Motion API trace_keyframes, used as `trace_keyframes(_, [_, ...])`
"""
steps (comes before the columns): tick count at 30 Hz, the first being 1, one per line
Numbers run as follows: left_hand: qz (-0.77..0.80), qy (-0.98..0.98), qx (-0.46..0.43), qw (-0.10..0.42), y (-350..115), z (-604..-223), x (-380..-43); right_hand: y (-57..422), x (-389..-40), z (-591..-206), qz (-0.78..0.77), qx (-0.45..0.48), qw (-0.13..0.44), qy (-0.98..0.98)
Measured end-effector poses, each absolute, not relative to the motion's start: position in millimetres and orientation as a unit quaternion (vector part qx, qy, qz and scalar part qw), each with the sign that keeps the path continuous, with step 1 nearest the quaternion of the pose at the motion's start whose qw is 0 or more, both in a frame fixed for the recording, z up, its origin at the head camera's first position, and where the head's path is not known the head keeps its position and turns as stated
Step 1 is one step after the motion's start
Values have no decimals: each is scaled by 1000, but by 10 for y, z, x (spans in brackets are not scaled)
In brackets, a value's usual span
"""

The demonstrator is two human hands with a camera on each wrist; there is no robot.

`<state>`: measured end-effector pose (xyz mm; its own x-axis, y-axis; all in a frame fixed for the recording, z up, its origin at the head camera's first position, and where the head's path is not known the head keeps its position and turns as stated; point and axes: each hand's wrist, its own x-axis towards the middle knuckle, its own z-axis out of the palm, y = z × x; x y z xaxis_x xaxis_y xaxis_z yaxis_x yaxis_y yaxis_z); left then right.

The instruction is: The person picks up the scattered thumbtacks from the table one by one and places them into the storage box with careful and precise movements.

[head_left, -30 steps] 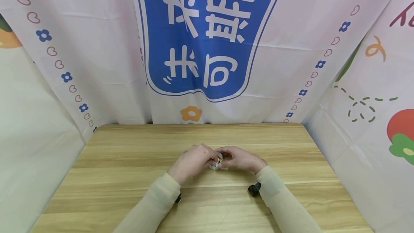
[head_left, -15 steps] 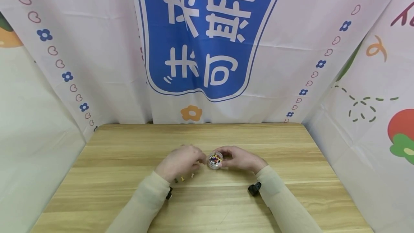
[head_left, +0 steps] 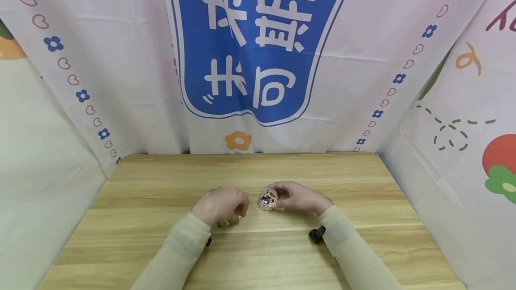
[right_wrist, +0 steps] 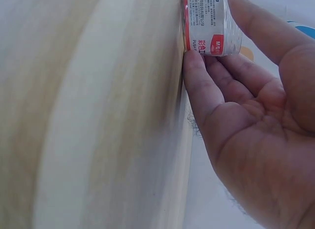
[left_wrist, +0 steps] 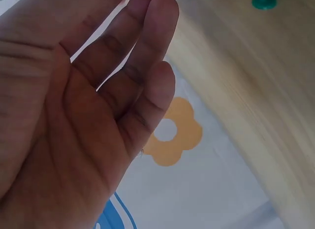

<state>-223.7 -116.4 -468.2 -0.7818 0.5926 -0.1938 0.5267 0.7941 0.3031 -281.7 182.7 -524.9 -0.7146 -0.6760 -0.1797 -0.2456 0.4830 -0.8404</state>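
A small clear round jar [head_left: 268, 199] of mixed-coloured push pins stands without a lid near the table's middle. My right hand [head_left: 300, 198] holds it from the right, thumb on the near side and fingers behind. In the right wrist view the jar's printed label [right_wrist: 204, 22] shows between thumb and fingers. My left hand [head_left: 221, 205] is over the table left of the jar, fingers bent downward; its thumb and index tips are hidden. By it lie a dark green push pin [head_left: 219, 224] and a yellow push pin [head_left: 227, 223]. Something pale, partly hidden, is under its fingers.
The wooden table [head_left: 322, 258] reaches back to a printed white cloth [head_left: 133, 120], with more cloth hanging at both sides. A black wrist camera [head_left: 317, 235] sits at the right wrist.
My left hand has come out of the jar and moved left and slightly nearer, beside the loose push pins. My right hand and the jar have stayed in place.
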Motion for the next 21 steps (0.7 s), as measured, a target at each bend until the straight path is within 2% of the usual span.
trace_keyframes(12, [111, 935, 308, 139, -1141, -4757, -2266, 1828, -2816, -5233, -431, -279, 259, 818])
trace_keyframes(21, [120, 928, 347, 64, -1098, -4785, -2320, 1832, -2811, -5230, -435, -282, 259, 815])
